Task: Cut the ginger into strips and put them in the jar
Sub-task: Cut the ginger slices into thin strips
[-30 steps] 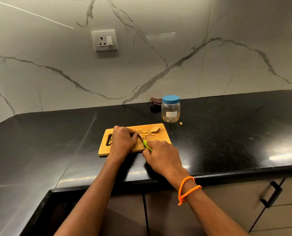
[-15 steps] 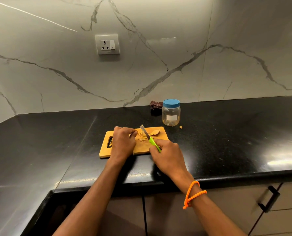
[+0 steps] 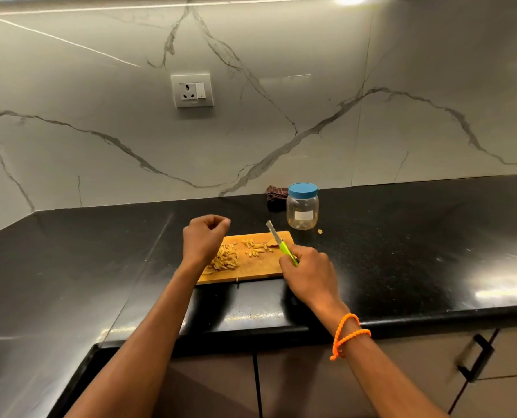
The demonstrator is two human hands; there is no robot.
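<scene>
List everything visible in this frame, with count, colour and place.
cutting board: 1, wooden, counter centre
ginger strips: two heaps, tan, on board
knife: 1, green handle, over board's right end
jar: 1, clear, blue lid on, behind board
cloth: 1, dark, left of jar
ginger scrap: 1, tan, beside jar
socket: 1, white, wall
counter: black
left hand: raised, curled, seemingly empty
right hand: grips knife
</scene>
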